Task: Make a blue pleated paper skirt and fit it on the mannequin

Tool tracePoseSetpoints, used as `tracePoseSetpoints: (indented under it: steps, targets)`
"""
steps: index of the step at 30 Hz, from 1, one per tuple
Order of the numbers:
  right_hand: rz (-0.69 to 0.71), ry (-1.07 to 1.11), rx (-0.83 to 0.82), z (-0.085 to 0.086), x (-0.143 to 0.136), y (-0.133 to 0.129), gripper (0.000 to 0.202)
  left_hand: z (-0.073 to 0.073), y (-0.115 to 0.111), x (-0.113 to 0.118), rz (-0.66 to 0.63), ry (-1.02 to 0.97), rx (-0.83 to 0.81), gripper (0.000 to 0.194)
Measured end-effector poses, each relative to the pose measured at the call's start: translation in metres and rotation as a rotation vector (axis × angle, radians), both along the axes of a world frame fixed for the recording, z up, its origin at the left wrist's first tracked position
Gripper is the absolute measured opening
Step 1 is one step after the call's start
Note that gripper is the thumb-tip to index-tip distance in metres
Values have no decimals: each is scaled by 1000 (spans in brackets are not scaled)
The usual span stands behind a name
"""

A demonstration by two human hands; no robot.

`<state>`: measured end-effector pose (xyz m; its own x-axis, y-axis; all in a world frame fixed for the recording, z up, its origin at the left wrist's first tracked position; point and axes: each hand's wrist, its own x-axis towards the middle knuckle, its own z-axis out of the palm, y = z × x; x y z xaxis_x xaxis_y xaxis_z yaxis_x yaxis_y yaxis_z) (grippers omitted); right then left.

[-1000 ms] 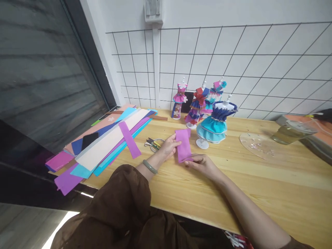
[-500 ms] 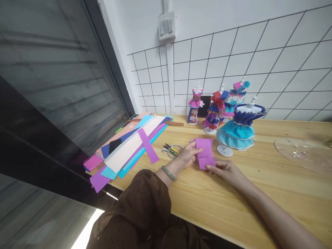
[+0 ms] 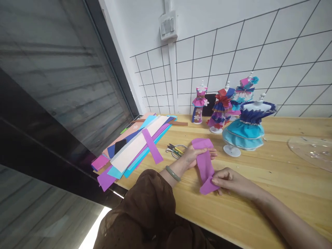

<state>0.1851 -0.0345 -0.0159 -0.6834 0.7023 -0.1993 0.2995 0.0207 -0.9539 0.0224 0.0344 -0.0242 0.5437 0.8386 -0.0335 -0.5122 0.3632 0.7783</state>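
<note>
A purple paper strip [image 3: 204, 162] hangs between my hands above the wooden table, its lower end folded over. My left hand [image 3: 194, 155], with a bangle at the wrist, holds the upper part, thumb across the front and fingertips showing past the right edge. Near the bottom fold, my right hand [image 3: 224, 179] pinches the strip between thumb and fingers. Just left of my left hand lie small scissors [image 3: 172, 150] and a ring-shaped item. A miniature dress form in a navy and turquoise paper dress [image 3: 245, 129] stands beyond my hands.
Coloured paper sheets [image 3: 137, 141] lie stacked at the left, with a black phone-like object [image 3: 120, 146] on them. More dressed forms [image 3: 199, 105] stand by the wall grid. A clear round sheet [image 3: 311, 152] lies at the right.
The purple strip is opened out longer. My right hand has moved down with its lower end, and my left hand's fingers now extend behind it. The view has shifted slightly.
</note>
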Motion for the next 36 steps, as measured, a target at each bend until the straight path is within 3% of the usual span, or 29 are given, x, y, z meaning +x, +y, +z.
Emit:
tracePoseSetpoints:
  steps: [3,9,13,21,30,36]
  targets:
    - [1,3,7,-2,1,-1,50,2,-1,1,23,-21,-13,35]
    - [-122,18,19,3,1,0,49,5,-2,1,13,-25,-32,33]
    - [-352,73,46,2,3,7,47,7,-2,2,33,17,-62,29]
    - [-700,297,-6,-21,11,25,42,-3,-2,5,35,79,61,36]
    - [-657,275,-10,-11,-1,18,45,-1,-5,6,28,124,73,40]
    - [-582,249,5,-6,-7,11,38,1,0,1,26,17,25,34]
